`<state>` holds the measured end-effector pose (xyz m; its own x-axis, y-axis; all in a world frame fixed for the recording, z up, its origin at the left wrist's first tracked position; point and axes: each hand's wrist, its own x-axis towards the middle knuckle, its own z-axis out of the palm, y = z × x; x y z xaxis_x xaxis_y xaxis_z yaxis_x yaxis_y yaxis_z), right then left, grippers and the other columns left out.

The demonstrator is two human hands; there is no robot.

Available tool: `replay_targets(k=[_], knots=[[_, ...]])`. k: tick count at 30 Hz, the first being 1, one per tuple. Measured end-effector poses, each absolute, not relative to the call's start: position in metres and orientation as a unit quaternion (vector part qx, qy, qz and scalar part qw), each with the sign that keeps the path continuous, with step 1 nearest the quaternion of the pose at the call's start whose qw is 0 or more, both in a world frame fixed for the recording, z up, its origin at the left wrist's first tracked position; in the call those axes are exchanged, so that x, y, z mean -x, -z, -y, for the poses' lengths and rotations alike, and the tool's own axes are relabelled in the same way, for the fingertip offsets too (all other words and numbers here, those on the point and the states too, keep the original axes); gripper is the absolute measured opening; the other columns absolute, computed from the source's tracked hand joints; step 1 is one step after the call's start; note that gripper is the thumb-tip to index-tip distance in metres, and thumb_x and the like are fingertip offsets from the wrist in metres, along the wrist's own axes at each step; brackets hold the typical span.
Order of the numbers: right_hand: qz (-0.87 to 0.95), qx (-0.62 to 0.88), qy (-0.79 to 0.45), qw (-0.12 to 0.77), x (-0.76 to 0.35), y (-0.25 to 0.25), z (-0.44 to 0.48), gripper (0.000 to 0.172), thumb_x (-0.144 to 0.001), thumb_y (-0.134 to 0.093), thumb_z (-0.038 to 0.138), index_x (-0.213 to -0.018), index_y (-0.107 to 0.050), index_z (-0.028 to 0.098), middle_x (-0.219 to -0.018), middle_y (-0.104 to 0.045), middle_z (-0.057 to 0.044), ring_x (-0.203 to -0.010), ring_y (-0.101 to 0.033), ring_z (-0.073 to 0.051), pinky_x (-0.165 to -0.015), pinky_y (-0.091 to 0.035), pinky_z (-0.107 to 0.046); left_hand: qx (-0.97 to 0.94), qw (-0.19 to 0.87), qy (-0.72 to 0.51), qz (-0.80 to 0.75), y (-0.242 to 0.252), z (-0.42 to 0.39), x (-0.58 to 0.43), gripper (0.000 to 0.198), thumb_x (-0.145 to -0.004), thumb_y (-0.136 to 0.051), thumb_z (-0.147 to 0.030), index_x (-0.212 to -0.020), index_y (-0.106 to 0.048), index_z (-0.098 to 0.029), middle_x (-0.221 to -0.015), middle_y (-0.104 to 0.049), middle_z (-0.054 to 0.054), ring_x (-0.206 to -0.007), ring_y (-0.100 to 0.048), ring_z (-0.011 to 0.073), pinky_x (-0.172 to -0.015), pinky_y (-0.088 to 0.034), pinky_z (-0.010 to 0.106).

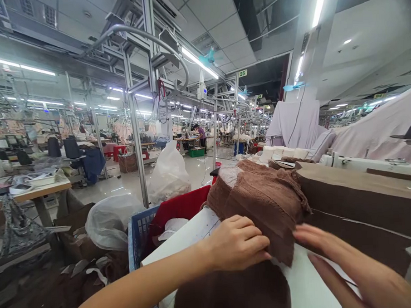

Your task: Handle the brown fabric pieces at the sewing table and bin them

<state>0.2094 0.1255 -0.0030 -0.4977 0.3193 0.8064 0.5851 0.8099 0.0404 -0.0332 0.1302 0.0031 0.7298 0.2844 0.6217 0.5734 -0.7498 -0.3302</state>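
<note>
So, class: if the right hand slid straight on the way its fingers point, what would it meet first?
The right hand points up and left, fingertips nearly at the brown fabric stack. It would likely meet that stack's lower edge first, next to the left hand, though depth is hard to judge.

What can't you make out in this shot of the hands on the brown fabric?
- Head view: right hand is cut off by the frame's bottom edge.
- Left hand: its fingertips hide under the brown fabric stack.
- Blue crate: contents hidden by red cloth.
- Distant person: too small.
</note>
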Motion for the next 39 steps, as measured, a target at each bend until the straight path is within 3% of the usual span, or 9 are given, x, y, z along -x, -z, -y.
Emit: replay_targets(k=[2, 7, 12, 15, 21, 27, 32, 36, 39], knots=[[0.837, 0.279, 0.197, 0.427, -0.187, -0.018, -0.151, 0.030, -0.093, -0.034, 0.029, -0.113, -0.054, 0.021, -0.114, -0.061, -0.004, -0.102, -0.060, -0.017, -0.080, -0.054, -0.030, 0.883, 0.240, 0.302, 0.266, -0.011, -0.138, 0.038, 0.032, -0.094, -0.039, -0.039, -0.094, -0.059, -0.015, -0.085, -0.069, 0.003, -0.081, -0.061, 0.0150, -0.076, -0.047, 0.028], [0.846, 0.293, 0.184, 0.406, -0.141, -0.035, -0.215, 0.032, -0.093, -0.032, 0.024, -0.111, -0.056, 0.011, -0.113, -0.061, -0.011, -0.104, -0.058, -0.017, -0.089, -0.050, -0.036, 0.847, 0.206, 0.324, 0.368, -0.044, -0.187, 0.048, 0.036, -0.093, -0.025, -0.011, -0.122, -0.045, -0.008, -0.121, -0.059, 0.012, -0.114, -0.053, 0.0162, -0.096, -0.041, 0.030], [0.864, 0.300, 0.245, 0.323, -0.143, -0.006, -0.247, 0.046, -0.098, -0.030, 0.042, -0.114, -0.056, 0.009, -0.114, -0.060, -0.015, -0.107, -0.057, -0.024, -0.087, -0.051, -0.045, 0.877, 0.180, 0.235, 0.379, -0.046, -0.223, 0.048, 0.025, -0.088, -0.042, -0.016, -0.107, -0.059, -0.013, -0.103, -0.068, 0.007, -0.100, -0.061, 0.0187, -0.095, -0.041, 0.035], [0.844, 0.302, 0.319, 0.306, -0.170, 0.013, -0.241, 0.058, -0.098, -0.023, 0.047, -0.119, -0.053, 0.003, -0.117, -0.057, -0.020, -0.107, -0.055, -0.032, -0.080, -0.053, -0.052, 0.877, 0.172, 0.229, 0.385, -0.037, -0.221, 0.047, 0.026, -0.089, -0.042, -0.017, -0.108, -0.059, -0.011, -0.106, -0.067, 0.009, -0.103, -0.059, 0.0201, -0.097, -0.038, 0.037], [0.840, 0.237, 0.410, 0.263, -0.207, 0.017, -0.219, 0.061, -0.092, -0.009, 0.022, -0.096, -0.070, 0.017, -0.112, -0.058, -0.023, -0.102, -0.056, -0.040, -0.069, -0.054, -0.053, 0.875, 0.136, 0.262, 0.383, -0.033, -0.221, 0.048, 0.025, -0.087, -0.045, -0.015, -0.106, -0.059, -0.009, -0.105, -0.066, 0.012, -0.103, -0.059, 0.0228, -0.098, -0.037, 0.040], [0.809, 0.268, 0.434, 0.293, -0.171, -0.007, -0.201, 0.062, -0.097, -0.020, 0.046, -0.112, -0.054, -0.004, -0.108, -0.061, -0.020, -0.097, -0.061, -0.032, -0.070, -0.057, -0.045, 0.836, 0.058, 0.396, 0.375, -0.023, -0.212, 0.051, 0.024, -0.087, -0.045, -0.015, -0.108, -0.055, -0.018, -0.117, -0.060, 0.007, -0.117, -0.049, 0.0197, -0.103, -0.034, 0.038], [0.817, 0.267, 0.400, 0.318, -0.165, -0.007, -0.202, 0.058, -0.098, -0.019, 0.044, -0.113, -0.053, 0.000, -0.107, -0.062, -0.016, -0.095, -0.062, -0.029, -0.069, -0.057, -0.043, 0.655, -0.071, 0.562, 0.501, 0.009, -0.190, 0.059, 0.021, -0.093, -0.035, -0.024, -0.111, -0.042, -0.014, -0.106, -0.054, 0.012, -0.099, -0.050, 0.0195, -0.083, -0.044, 0.037], [0.827, 0.283, 0.347, 0.339, -0.169, -0.004, -0.206, 0.051, -0.098, -0.023, 0.044, -0.118, -0.051, 0.006, -0.113, -0.060, -0.014, -0.100, -0.060, -0.028, -0.072, -0.057, -0.046, 0.619, -0.229, 0.552, 0.510, 0.013, -0.182, 0.064, 0.027, -0.081, -0.059, -0.037, -0.091, -0.048, -0.015, -0.084, -0.053, 0.002, -0.077, -0.049, 0.0140, -0.069, -0.042, 0.027], [0.828, 0.298, 0.299, 0.368, -0.173, -0.006, -0.200, 0.039, -0.098, -0.026, 0.041, -0.118, -0.050, 0.018, -0.118, -0.059, -0.006, -0.107, -0.057, -0.022, -0.078, -0.056, -0.039, 0.618, -0.333, 0.527, 0.478, 0.006, -0.174, 0.062, 0.027, -0.071, -0.067, -0.034, -0.077, -0.048, -0.015, -0.070, -0.046, -0.004, -0.066, -0.043, 0.0102, -0.061, -0.037, 0.023]])
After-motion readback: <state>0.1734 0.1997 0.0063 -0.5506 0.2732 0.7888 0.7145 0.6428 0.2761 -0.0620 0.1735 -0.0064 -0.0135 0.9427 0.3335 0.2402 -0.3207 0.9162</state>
